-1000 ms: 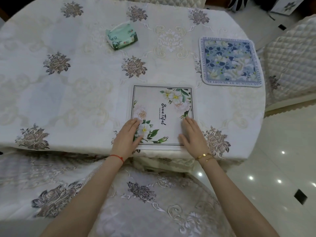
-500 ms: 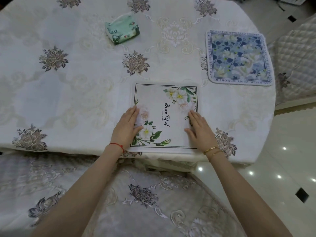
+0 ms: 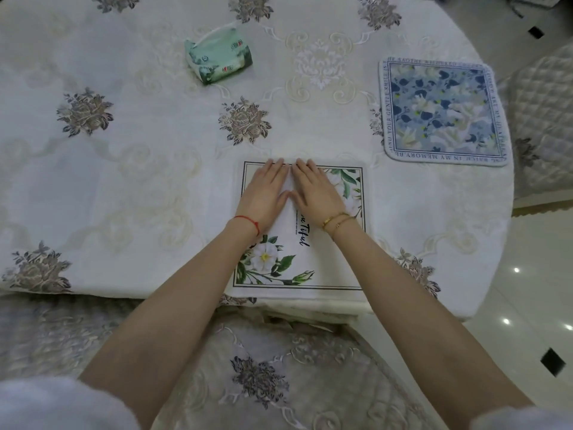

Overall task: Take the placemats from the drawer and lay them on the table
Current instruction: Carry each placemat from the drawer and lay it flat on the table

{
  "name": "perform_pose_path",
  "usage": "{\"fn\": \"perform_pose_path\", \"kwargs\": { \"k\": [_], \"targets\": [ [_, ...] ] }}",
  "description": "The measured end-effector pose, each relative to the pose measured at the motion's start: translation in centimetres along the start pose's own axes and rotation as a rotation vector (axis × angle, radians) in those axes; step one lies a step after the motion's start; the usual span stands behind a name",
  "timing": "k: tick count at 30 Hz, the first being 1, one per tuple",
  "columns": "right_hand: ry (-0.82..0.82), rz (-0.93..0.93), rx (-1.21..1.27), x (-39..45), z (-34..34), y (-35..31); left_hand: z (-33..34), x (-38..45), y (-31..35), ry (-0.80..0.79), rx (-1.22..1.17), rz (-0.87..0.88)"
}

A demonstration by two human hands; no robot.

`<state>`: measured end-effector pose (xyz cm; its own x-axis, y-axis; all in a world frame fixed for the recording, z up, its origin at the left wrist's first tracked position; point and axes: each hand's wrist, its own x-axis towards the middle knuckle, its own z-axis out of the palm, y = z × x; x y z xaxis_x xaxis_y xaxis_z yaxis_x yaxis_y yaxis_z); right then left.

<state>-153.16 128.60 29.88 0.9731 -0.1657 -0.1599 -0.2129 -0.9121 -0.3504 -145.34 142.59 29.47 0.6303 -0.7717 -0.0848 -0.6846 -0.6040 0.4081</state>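
Observation:
A white placemat with green leaves and white flowers (image 3: pixel 322 262) lies flat at the near edge of the round table (image 3: pixel 139 187). My left hand (image 3: pixel 266 193) and my right hand (image 3: pixel 313 190) rest palm-down side by side on the mat's far half, fingers together and reaching its far border. Neither hand grips anything. A blue floral placemat (image 3: pixel 441 111) lies flat on the table's right side, apart from both hands.
A green tissue pack (image 3: pixel 218 55) sits on the table towards the back. A chair with a patterned cover (image 3: pixel 263 377) stands under my arms, a quilted chair (image 3: pixel 545 119) is at the right, and shiny tiled floor (image 3: pixel 527 305) lies beyond.
Both hands slid forward from the white mat's near part to its far edge and came together in the middle. The mat stays flat in place.

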Motion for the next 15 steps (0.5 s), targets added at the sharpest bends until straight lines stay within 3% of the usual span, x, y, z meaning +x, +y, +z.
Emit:
{"fn": "perform_pose_path", "kwargs": {
  "k": [6, 15],
  "targets": [
    [0.011, 0.058, 0.015, -1.4, -0.4, 3.2, 0.1, -0.2, -1.7, 0.032, 0.052, 0.001],
    [0.153, 0.284, 0.032, -6.8, -1.9, 7.5, -1.4, -3.1, -3.9, 0.054, 0.02, -0.181]
  ]
}}
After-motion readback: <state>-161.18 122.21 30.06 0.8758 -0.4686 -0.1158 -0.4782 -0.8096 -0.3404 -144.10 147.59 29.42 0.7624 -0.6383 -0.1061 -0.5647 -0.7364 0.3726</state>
